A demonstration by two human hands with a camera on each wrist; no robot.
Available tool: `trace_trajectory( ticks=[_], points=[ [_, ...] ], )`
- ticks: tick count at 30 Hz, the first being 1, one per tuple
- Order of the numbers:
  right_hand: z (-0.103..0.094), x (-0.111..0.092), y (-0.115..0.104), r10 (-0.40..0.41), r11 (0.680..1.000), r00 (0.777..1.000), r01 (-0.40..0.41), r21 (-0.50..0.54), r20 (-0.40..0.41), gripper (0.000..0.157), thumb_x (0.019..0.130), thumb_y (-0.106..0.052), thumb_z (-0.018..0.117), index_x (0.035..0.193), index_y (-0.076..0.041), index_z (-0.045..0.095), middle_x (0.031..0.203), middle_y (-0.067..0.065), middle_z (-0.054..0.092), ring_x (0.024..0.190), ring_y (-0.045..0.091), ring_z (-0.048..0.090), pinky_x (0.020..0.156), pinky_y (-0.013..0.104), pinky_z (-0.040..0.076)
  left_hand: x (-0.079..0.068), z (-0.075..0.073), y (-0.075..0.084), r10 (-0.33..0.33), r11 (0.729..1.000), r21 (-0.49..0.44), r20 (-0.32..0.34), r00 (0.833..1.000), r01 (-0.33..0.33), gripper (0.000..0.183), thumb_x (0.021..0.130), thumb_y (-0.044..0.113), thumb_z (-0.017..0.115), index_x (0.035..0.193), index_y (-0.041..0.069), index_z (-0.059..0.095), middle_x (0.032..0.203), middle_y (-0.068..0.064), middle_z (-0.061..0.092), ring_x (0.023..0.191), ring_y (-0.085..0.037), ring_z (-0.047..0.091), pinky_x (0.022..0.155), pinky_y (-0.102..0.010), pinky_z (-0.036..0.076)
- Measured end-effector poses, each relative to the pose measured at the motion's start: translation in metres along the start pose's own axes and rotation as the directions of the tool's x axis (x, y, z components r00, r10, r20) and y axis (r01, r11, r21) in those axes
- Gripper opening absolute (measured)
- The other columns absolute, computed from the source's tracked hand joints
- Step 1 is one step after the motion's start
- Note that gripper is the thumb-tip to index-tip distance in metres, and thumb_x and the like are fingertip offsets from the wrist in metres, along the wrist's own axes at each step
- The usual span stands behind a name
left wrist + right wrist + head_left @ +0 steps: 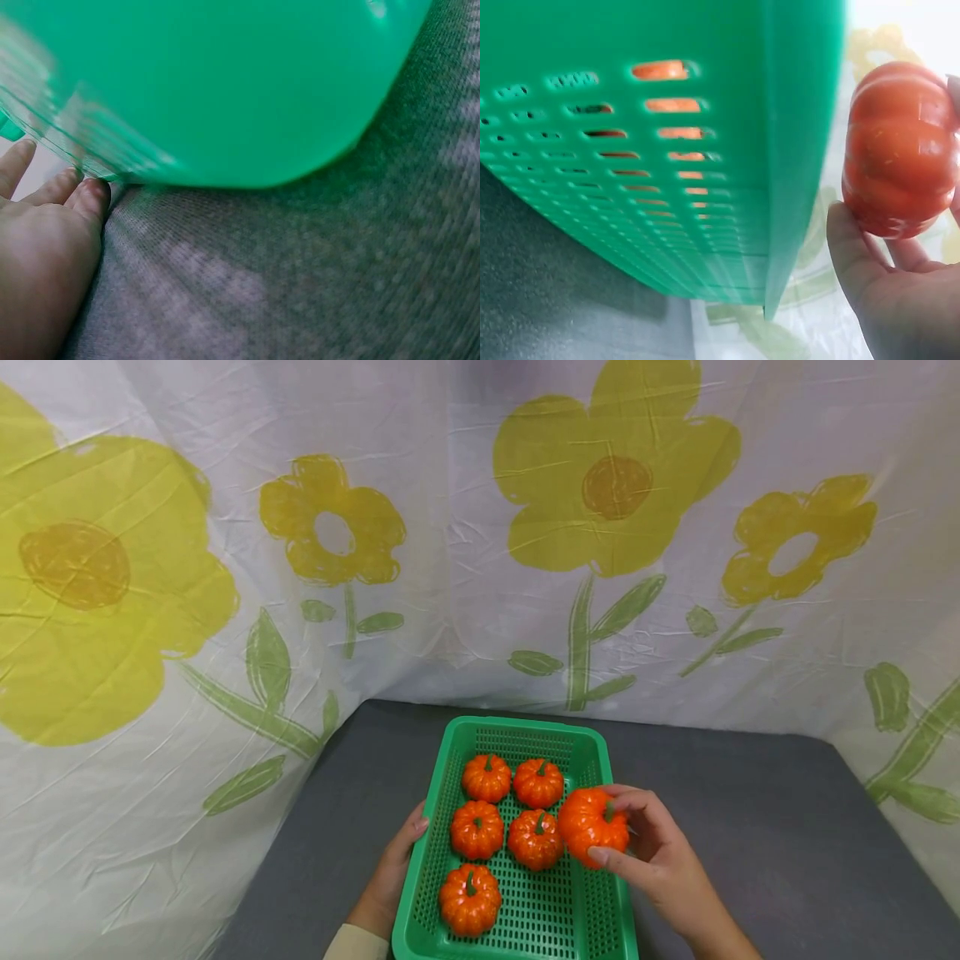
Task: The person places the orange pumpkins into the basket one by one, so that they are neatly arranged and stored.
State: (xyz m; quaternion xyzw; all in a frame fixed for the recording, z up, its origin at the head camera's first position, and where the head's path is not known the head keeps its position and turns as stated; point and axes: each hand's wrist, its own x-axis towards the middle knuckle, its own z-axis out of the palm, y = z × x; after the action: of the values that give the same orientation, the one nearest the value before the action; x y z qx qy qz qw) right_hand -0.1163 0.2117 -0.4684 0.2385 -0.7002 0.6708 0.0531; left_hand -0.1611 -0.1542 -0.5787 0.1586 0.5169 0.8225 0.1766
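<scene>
A green plastic basket (525, 935) with slotted walls stands on the dark tabletop, holding several small orange pumpkins, one of them (470, 900) near the front left. My left hand (392, 864) grips the basket's left side, thumb at the rim; in the left wrist view its fingers (56, 191) lie against the basket's wall. Over the right rim, my right hand (660, 852) holds another glossy orange pumpkin (592, 827) between thumb and fingers. The right wrist view shows this pumpkin (900, 150) above the rim, beside the basket's outer wall (705, 30).
Grey cloth covers the tabletop (757, 827), which extends on both sides of the basket. Behind and at the sides hangs a white curtain (450, 527) printed with yellow flowers and green leaves.
</scene>
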Motion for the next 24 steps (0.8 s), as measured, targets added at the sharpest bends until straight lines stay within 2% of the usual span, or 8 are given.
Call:
trace_trajectory(
  ticks=[6, 12, 15, 21, 24],
  points=[
    [0.008, 0.000, 0.002, -0.016, 1.000, 1.000, 0.016, -0.008, 0.011, 0.045, 0.092, 0.019, 0.074, 0.128, 0.003, 0.051, 0.147, 0.022, 0.051, 0.125, 0.027, 0.062, 0.088, 0.039, 0.062, -0.001, 0.000, -0.001, 0.001, 1.000, -0.019, 0.032, 0.999, 0.000, 0.065, 0.117, 0.028, 0.021, 0.176, 0.011, -0.001, 0.177, -0.026, 0.003, 0.155, -0.026, 0.032, 0.123, -0.043, 0.033],
    [0.016, 0.001, 0.003, 0.016, 1.000, 0.998, -0.015, -0.019, 0.064, 0.045, 0.094, 0.014, 0.077, 0.128, -0.002, 0.052, 0.147, 0.025, 0.050, 0.126, 0.027, 0.062, 0.088, 0.042, 0.062, -0.001, 0.000, -0.002, -0.002, 1.000, -0.017, 0.036, 0.999, 0.003, 0.065, 0.118, 0.031, 0.021, 0.177, 0.014, -0.001, 0.178, -0.022, 0.001, 0.157, -0.025, 0.028, 0.123, -0.043, 0.032],
    [0.020, 0.000, 0.004, 0.032, 0.999, 0.996, -0.031, -0.013, 0.086, 0.044, 0.095, 0.012, 0.077, 0.128, -0.002, 0.052, 0.146, 0.027, 0.050, 0.125, 0.027, 0.063, 0.088, 0.042, 0.062, -0.001, 0.000, -0.002, -0.006, 1.000, -0.017, 0.026, 1.000, 0.006, 0.065, 0.117, 0.030, 0.021, 0.176, 0.012, -0.001, 0.177, -0.026, 0.003, 0.155, -0.027, 0.031, 0.122, -0.043, 0.034],
    [0.030, -0.001, 0.007, 0.048, 0.998, 0.988, -0.052, 0.027, 0.145, 0.041, 0.097, 0.010, 0.077, 0.127, -0.004, 0.053, 0.145, 0.028, 0.049, 0.124, 0.029, 0.062, 0.088, 0.044, 0.061, 0.000, 0.002, -0.001, -0.038, 0.998, -0.051, -0.002, 0.999, 0.038, 0.066, 0.118, 0.036, 0.021, 0.176, 0.015, -0.001, 0.177, -0.023, 0.003, 0.156, -0.028, 0.028, 0.121, -0.043, 0.034],
    [0.035, -0.001, 0.009, 0.059, 0.997, 0.985, -0.065, 0.030, 0.160, 0.040, 0.097, 0.008, 0.078, 0.126, -0.005, 0.054, 0.145, 0.027, 0.049, 0.125, 0.029, 0.061, 0.090, 0.043, 0.060, 0.000, 0.002, 0.000, -0.031, 0.998, -0.050, -0.004, 1.000, 0.031, 0.066, 0.118, 0.033, 0.022, 0.176, 0.014, -0.001, 0.177, -0.023, 0.004, 0.155, -0.028, 0.030, 0.122, -0.043, 0.034]
  ],
)
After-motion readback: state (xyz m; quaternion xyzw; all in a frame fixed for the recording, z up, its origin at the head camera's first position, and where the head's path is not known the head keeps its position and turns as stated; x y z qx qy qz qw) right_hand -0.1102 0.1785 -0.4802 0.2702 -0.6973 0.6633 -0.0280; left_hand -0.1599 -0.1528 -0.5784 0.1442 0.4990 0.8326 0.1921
